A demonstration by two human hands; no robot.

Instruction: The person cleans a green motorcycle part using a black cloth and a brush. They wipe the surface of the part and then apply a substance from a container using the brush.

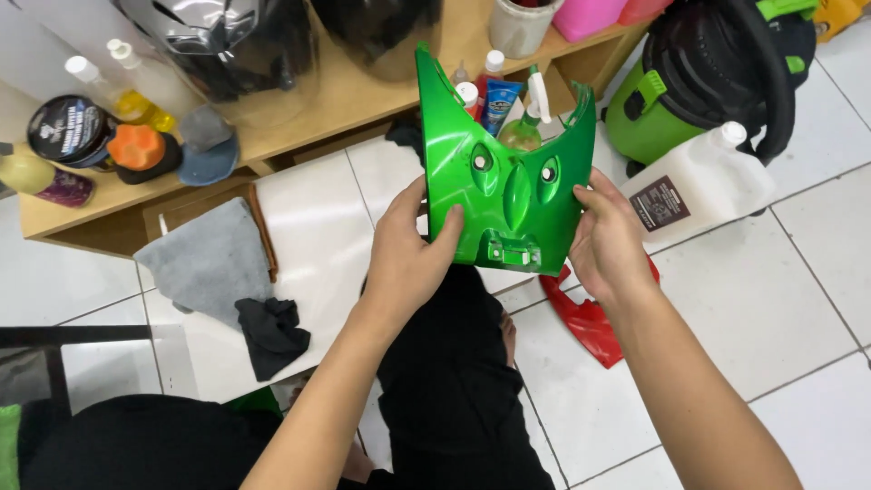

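Hands hold a glossy green plastic panel [508, 172] upright at 12 o'clock above the knees: left hand [408, 254] and right hand [610, 240] each pinching a lower edge. It looks light, stiff and slippery; edges suit holding best.

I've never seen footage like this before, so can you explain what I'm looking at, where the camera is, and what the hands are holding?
The one picture comes from a camera worn on a person's head, looking down at their own bare hands. The left hand and right hand hold a glossy green plastic panel by its edges, fingers curled round it. Below, on the white tiled floor, lie a red panel, a grey cloth, a black cloth and a white jug. A low wooden shelf carries bottles and jars.
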